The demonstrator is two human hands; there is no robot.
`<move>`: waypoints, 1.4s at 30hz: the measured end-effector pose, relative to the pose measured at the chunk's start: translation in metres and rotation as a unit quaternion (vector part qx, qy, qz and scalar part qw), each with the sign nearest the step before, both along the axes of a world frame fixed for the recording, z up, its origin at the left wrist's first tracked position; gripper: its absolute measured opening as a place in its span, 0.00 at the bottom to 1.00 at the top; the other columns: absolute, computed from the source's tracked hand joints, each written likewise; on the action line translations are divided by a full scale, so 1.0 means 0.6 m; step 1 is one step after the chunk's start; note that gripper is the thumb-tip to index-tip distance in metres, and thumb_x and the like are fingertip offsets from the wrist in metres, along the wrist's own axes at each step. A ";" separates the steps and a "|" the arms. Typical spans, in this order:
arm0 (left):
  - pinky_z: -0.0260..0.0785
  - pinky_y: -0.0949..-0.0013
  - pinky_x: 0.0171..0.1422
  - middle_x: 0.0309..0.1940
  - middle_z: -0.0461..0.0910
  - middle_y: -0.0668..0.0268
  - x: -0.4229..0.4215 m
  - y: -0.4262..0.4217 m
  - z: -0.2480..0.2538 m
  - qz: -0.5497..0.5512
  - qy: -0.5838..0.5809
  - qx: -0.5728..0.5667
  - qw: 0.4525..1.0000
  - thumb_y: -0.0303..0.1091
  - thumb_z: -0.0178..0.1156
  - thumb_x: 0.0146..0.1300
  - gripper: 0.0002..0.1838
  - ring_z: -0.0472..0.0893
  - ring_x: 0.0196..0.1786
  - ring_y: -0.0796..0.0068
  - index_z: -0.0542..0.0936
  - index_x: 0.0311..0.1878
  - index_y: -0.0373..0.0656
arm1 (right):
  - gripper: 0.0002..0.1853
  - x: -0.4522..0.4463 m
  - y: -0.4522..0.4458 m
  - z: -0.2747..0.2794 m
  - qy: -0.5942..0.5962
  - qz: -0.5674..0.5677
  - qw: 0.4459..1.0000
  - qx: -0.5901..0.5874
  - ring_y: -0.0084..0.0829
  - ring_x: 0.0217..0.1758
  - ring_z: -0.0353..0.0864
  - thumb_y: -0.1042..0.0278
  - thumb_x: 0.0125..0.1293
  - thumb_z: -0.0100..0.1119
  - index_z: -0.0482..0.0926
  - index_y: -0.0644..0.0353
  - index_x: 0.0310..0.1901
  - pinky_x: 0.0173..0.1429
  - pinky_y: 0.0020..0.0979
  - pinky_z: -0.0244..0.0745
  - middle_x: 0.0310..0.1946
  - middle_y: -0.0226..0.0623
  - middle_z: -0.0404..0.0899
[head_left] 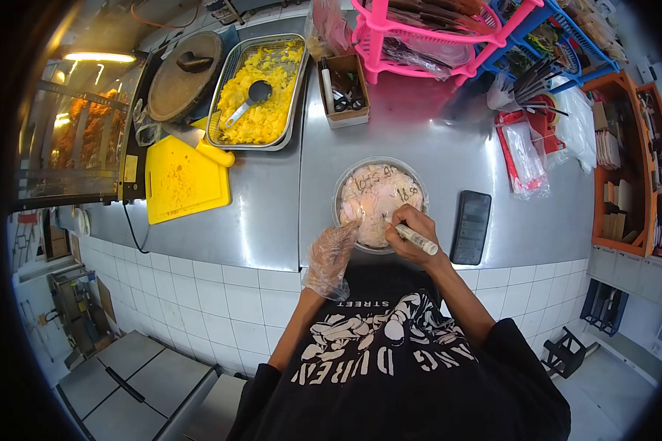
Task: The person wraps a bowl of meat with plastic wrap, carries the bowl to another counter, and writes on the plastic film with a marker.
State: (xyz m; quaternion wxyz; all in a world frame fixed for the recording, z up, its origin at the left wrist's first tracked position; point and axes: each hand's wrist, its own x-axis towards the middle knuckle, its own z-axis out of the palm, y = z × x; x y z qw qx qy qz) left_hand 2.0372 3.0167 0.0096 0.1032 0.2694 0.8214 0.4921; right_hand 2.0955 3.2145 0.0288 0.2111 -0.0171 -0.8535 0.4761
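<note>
A round clear-lidded container (381, 192) of pale pinkish food sits at the steel counter's front edge, with dark handwriting across its lid. My right hand (413, 229) grips a white marker (418, 239), its tip down at the lid's lower right. Covered by a clear plastic glove, my left hand (332, 257) rests against the container's lower left rim. Its fingers point up along the rim; the glove and the angle blur whether they pinch anything. Right of the container lies a dark phone (471, 228) with its screen lit.
A metal tray (296, 95) of yellow food holds a scoop (257, 94). Left are a yellow cutting board (184, 184), a round lidded pot (187, 77) and a lit glass display case (81, 132). A cardboard box (346, 114) of tools, a pink rack (375, 44) and red-and-clear packets (522, 154) stand behind.
</note>
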 end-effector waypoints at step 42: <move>0.70 0.65 0.35 0.29 0.79 0.60 -0.001 0.004 -0.014 0.015 0.030 0.025 0.999 0.25 0.63 0.62 0.15 0.78 0.29 0.66 0.83 0.52 0.47 | 0.10 0.013 -0.008 -0.021 0.060 -0.081 0.992 -0.080 0.35 0.25 0.76 0.81 0.51 0.62 0.70 0.61 0.32 0.30 0.32 0.72 0.25 0.38 0.74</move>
